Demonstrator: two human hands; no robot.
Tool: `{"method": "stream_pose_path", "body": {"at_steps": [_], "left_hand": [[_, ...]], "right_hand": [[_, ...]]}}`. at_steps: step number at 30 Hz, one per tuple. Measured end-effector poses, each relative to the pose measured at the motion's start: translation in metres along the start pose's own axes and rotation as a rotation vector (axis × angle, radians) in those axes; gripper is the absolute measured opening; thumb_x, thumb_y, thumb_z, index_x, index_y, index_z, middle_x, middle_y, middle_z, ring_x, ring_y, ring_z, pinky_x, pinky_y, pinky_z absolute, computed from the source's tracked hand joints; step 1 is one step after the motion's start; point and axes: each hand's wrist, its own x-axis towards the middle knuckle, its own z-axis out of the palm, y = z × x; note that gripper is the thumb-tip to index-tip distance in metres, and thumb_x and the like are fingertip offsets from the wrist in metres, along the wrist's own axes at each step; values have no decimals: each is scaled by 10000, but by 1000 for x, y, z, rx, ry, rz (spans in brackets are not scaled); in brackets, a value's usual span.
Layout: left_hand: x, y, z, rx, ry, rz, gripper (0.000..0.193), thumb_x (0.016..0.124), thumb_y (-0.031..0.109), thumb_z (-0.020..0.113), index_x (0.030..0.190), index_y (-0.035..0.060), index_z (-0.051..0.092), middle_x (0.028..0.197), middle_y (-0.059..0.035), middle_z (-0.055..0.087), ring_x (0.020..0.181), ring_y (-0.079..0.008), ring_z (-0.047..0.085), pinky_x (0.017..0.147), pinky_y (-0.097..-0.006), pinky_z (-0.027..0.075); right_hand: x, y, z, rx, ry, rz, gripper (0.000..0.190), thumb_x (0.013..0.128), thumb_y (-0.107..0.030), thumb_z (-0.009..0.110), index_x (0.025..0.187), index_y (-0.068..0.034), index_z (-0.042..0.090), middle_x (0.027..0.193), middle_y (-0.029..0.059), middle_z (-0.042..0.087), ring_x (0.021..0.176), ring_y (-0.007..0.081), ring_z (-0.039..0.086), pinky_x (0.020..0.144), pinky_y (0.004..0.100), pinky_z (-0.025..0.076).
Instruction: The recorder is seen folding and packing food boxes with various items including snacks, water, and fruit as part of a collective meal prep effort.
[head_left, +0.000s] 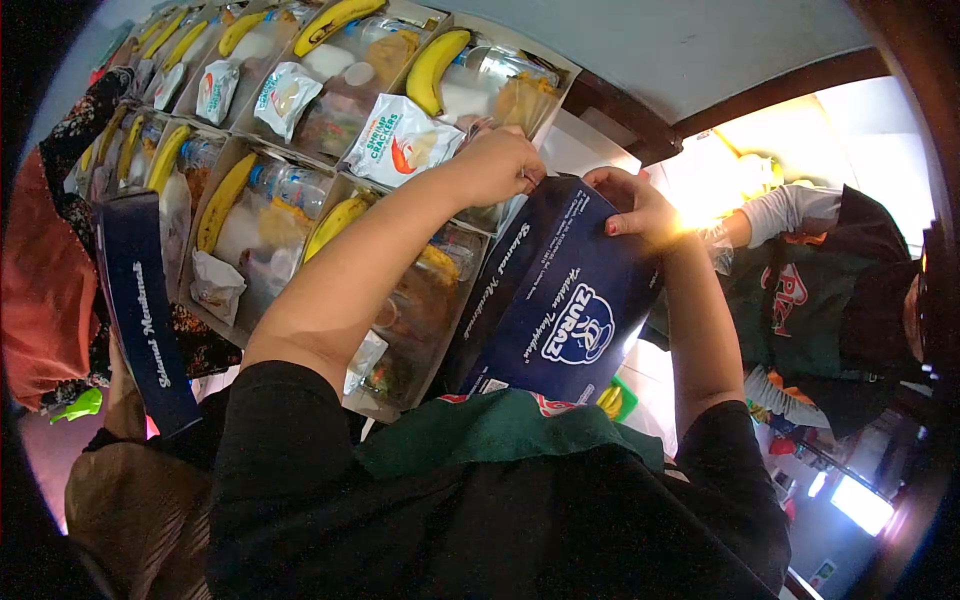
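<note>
A navy cardboard box (536, 300) with white printing stands tilted in front of my chest. My right hand (637, 201) grips its upper edge, thumb on the printed face and fingers behind. My left hand (501, 166) is closed at the box's upper left corner, the fingertips partly hidden. Just beyond that hand lies a white packet of shrimp crackers (405, 142) in an open meal box. A banana (437, 71) rests in the same box, beside a tan fried piece (525, 101) and a water bottle (495, 60).
Rows of filled open boxes (251, 300) cover the table to the left. Another person holds a navy lid (150, 307) at far left. A co-worker's gloved hand (718, 244) is close on the right. Bananas lie in a green crate (624, 397) below.
</note>
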Motion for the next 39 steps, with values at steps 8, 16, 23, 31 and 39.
{"method": "stream_pose_path", "body": {"at_steps": [8,16,23,31,39], "left_hand": [[0,1,0,15,-13,-25,98,650,72,679,741,106,661,729,-19,635,831,-238,559,736,-360,450],[3,4,-3,26,-31,-58,80,637,71,674,699,123,672,723,-15,637,803,-228,563,727,-350,453],[0,4,0,51,-12,-45,68,648,82,679,707,115,674,737,-22,639,824,-234,562,735,-352,456],[-1,1,4,9,52,-26,62,692,86,671,753,96,681,760,-44,644,838,-245,562,768,-361,453],[-3,0,11,-24,89,-56,107,694,65,673,796,95,687,792,-65,644,861,-262,566,785,-371,451]], "right_hand": [[1,9,-9,5,-15,-62,719,589,-274,864,1158,-4,517,1117,70,568,1078,192,519,980,328,377],[7,9,-12,45,-33,-86,635,609,-226,852,1118,-17,535,1114,71,573,1065,186,535,975,326,387],[5,4,-7,54,-2,-41,635,607,-222,851,1120,-15,538,1125,74,572,1078,187,531,984,328,380],[2,5,-8,62,-41,-72,633,612,-238,846,1119,-12,542,1127,67,568,1073,182,531,986,323,377],[8,0,0,13,11,12,574,642,-188,813,1120,-11,548,1082,65,591,1039,176,549,954,316,408]]}}
